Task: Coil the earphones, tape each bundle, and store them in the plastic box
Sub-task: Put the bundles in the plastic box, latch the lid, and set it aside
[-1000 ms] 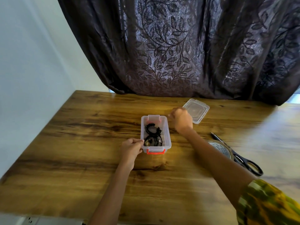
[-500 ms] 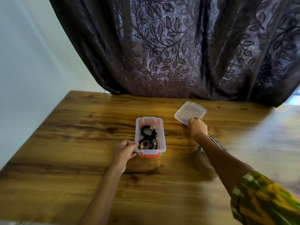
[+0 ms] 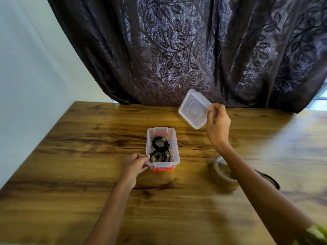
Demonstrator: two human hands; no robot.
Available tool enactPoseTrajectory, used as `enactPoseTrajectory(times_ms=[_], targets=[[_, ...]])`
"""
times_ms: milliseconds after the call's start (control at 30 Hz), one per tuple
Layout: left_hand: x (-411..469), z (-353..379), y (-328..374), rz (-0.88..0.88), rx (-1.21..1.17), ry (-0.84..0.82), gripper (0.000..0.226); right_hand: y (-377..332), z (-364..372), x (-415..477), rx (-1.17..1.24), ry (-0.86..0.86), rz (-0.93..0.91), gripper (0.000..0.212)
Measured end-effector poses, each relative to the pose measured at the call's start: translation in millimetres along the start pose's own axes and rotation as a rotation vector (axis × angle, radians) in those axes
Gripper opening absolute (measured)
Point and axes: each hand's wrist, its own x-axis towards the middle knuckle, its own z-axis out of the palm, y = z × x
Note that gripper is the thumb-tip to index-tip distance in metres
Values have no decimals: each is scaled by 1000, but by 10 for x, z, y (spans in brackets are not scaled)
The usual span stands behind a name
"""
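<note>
A dark leaf-patterned curtain (image 3: pixel 185 50) hangs behind the far edge of the wooden table (image 3: pixel 88 191), on which everything sits. Near the middle of the table stands the clear plastic box (image 3: pixel 176 152), open at the top, with an orange latch at its near end and another at the far end. To its right, partly hidden behind the right forearm, is a roll of brown packing tape (image 3: pixel 223 174), and beyond that only a dark scissor handle (image 3: pixel 269 179) shows.

The box's clear lid (image 3: pixel 193 110) is off the table, tilted in the air to the far right of the box, pinched along its right edge by the right hand (image 3: pixel 218 124). The left hand (image 3: pixel 134 166) is curled against the box's near left corner, bracing it.

Inside the box lie the black earphones (image 3: pixel 160 149) in two coiled bundles, one nearer and one farther; tape on them is too small to confirm.

Coiling and storing look finished. What seems left is setting the lid on and snapping both latches.
</note>
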Motion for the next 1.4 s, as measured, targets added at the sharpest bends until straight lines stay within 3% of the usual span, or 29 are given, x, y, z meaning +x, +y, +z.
enactPoseTrajectory(times_ms=[167, 433, 567, 767, 967, 1133, 1400], targets=[[-2, 3, -21, 6, -27, -6, 7, -151, 23, 88, 319, 108, 296, 17], [-39, -21, 10, -33, -49, -15, 9, 75, 584, -120, 306, -295, 669, 23], [-100, -28, 25, -36, -74, -15, 10, -7, 739, -176, 214, -384, 665, 18], [-168, -15, 12, 4, -89, 4, 10, -97, 925, -230, 149, -343, 650, 16], [-122, -30, 18, 97, 72, 7, 29, -165, 1042, -276, 145, -292, 621, 15], [-82, -3, 42, 155, 226, 9, 21, -169, 1003, -286, 203, -338, 654, 8], [-29, -36, 35, 128, 227, -67, 24, 83, 593, -682, 222, -446, 781, 22]])
